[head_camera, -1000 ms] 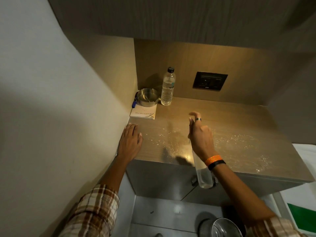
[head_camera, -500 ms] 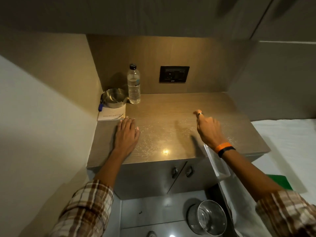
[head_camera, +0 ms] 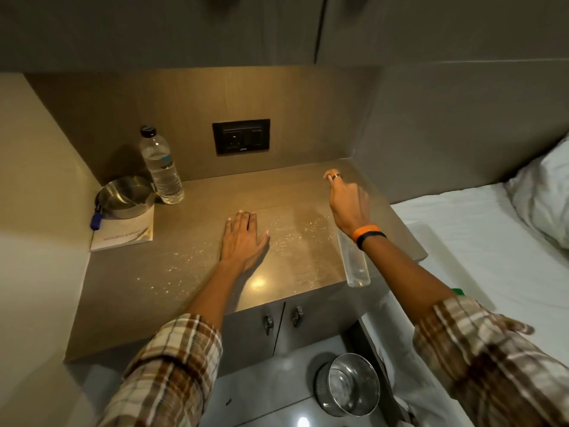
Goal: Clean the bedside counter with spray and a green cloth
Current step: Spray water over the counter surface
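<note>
The bedside counter [head_camera: 197,291] is a brown wood-look top speckled with spray droplets across its middle. My right hand [head_camera: 349,204] hovers over the counter's right side, shut on a clear spray bottle [head_camera: 354,263] whose body hangs down below my wrist. My left hand [head_camera: 243,238] lies flat on the counter's middle, palm down, fingers apart, holding nothing. Of the green cloth [head_camera: 458,291] only a small corner shows, on the white bed behind my right forearm.
A water bottle [head_camera: 161,167], a steel bowl [head_camera: 124,197] and a notepad [head_camera: 123,232] with a blue pen sit at the counter's back left. A wall socket [head_camera: 241,136] is above. A steel bin [head_camera: 348,385] stands on the floor; the bed [head_camera: 480,241] lies right.
My view has swung right and closer. My right hand with the spray bottle has moved toward the counter's right rear. My left hand has slid from the left edge toward the middle.
</note>
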